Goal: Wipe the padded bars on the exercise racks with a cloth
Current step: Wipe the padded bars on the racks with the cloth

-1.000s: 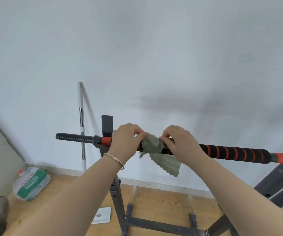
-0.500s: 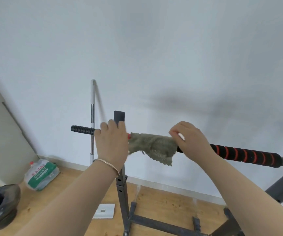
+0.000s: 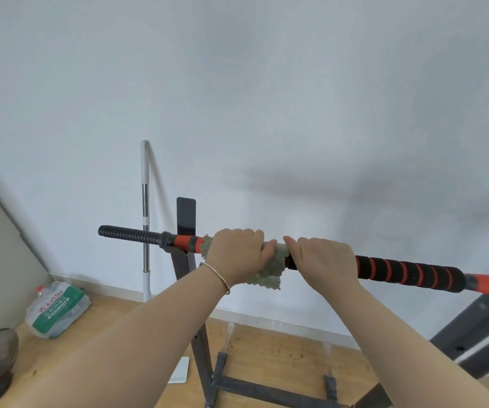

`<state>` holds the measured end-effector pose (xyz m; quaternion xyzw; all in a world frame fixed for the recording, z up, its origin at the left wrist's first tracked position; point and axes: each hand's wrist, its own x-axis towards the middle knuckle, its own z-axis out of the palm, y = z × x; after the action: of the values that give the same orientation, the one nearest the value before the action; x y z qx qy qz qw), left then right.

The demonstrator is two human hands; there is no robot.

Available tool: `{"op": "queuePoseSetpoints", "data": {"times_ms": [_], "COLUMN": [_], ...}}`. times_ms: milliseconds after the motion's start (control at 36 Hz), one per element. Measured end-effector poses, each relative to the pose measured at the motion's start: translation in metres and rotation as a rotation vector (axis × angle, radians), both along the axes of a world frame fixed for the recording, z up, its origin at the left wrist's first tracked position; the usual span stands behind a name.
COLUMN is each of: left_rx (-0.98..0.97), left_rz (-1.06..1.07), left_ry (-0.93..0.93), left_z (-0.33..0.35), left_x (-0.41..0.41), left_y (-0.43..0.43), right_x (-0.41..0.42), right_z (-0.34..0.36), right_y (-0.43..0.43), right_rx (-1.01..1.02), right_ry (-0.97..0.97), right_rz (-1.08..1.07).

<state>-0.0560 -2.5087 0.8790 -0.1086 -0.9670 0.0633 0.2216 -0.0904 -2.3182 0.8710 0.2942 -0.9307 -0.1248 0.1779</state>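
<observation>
Left hand (image 3: 237, 256): fingers curled around frayed grey-green cloth (image 3: 271, 273), wrapped on black-and-orange padded bar (image 3: 408, 272).
Right hand (image 3: 322, 260): clasps bar, at cloth's 3 o'clock.

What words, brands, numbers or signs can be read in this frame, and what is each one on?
"农夫山泉": red characters on the green and white label of the water bottle lying at lower left; slightly soft, so this is a best reading.
Smaller print beneath them: too blurred to read.
No other text shows.
</observation>
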Motion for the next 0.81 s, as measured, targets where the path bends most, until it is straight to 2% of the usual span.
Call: {"op": "queuePoseSetpoints", "data": {"times_ms": [111, 167, 222, 278, 361, 444, 500, 556, 639, 694, 806], "left_rx": [0.015, -0.019, -0.157, -0.252, -0.22, -0.217, -0.237, -0.237, -0.185, -0.146, -0.068], "left_rz": [0.13, 0.145, 0.124, 0.182, 0.246, 0.144, 0.054, 0.059, 0.108, 0.107, 0.144], "left_ry": [-0.077, -0.089, -0.101, -0.141, -0.166, -0.102, -0.176, -0.208, -0.19, -0.162, -0.158], "left_z": [-0.005, -0.006, -0.009, -0.01, -0.007, 0.0, 0.002, 0.004, 0.002, -0.003, -0.005], "left_x": [0.003, 0.007, 0.009, 0.015, 0.022, 0.02, 0.014, 0.011, 0.009, 0.005, 0.0], "left_y": [-0.007, -0.015, -0.029, -0.043, -0.046, -0.038, -0.034, -0.032, -0.03, -0.032, -0.035], "right_x": [0.001, 0.001, 0.002, 0.006, 0.006, -0.004, -0.01, -0.008, -0.005, -0.006, 0.0], "right_z": [-0.013, -0.018, -0.02, -0.02, -0.004, 0.02, 0.028, 0.03, 0.026, 0.023, 0.013], "right_y": [0.005, 0.005, 0.006, 0.008, 0.005, -0.002, -0.013, -0.029, -0.041, -0.037, -0.03], "right_rx": [-0.311, -0.415, -0.435, -0.417, -0.343, -0.282, -0.092, 0.034, -0.053, -0.098, -0.032], "right_ry": [0.184, 0.185, 0.146, 0.107, -0.067, -0.248, -0.174, -0.147, -0.289, -0.264, -0.151], "right_rz": [0.139, 0.094, 0.049, 0.03, -0.041, -0.04, 0.036, 0.124, 0.038, 0.03, 0.078]}}
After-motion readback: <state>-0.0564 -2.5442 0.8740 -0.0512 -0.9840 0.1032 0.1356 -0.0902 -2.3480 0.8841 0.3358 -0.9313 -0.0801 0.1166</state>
